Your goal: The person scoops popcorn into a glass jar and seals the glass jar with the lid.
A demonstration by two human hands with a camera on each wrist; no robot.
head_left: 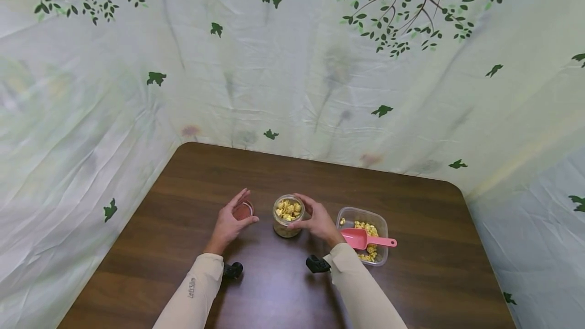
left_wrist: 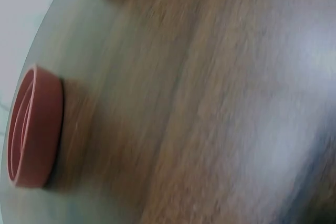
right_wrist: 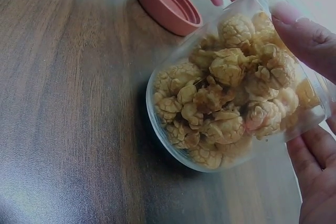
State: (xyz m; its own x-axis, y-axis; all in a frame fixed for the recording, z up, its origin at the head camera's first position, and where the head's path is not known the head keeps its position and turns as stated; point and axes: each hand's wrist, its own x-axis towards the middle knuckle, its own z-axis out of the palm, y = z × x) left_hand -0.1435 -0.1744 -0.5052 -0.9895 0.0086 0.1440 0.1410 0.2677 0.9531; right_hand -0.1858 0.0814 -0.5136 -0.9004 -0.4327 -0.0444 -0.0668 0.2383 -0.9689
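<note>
My right hand [head_left: 318, 221] was curled round a small glass jar [head_left: 288, 216] near the middle of the dark wooden worktop [head_left: 411, 288], thumb on one side of the glass and fingers [right_wrist: 310, 38] wrapped over the other near the rim. The jar stood upright on the wood, mouth uncovered, filled almost to the top with knobbly yellow popcorn [right_wrist: 231, 98]; the wrist view showed the pieces pressed against the clear wall right down to the base. My left hand [head_left: 231, 222] lay just to the left of the jar, fingers straight and loosely spread, cupped beside a round reddish-brown lid [head_left: 242, 210] without closing on it. Whether the fingertips touched the lid I could not tell. The lid lay flat on the worktop with its hollow side up, near the jar but not against it. To the right of my right hand, just beyond the wrist, sat a clear plastic tub [head_left: 352, 214] with more of the same popcorn in the bottom. A pink scoop [head_left: 362, 238] lay across the tub, bowl inside, handle sticking out over the right rim. Both forearms were in pale long sleeves [head_left: 194, 293], each with a small black camera strapped at the wrist. Behind the worktop hung a pale cloth [head_left: 292, 80] printed with green leaves and branches.
</note>
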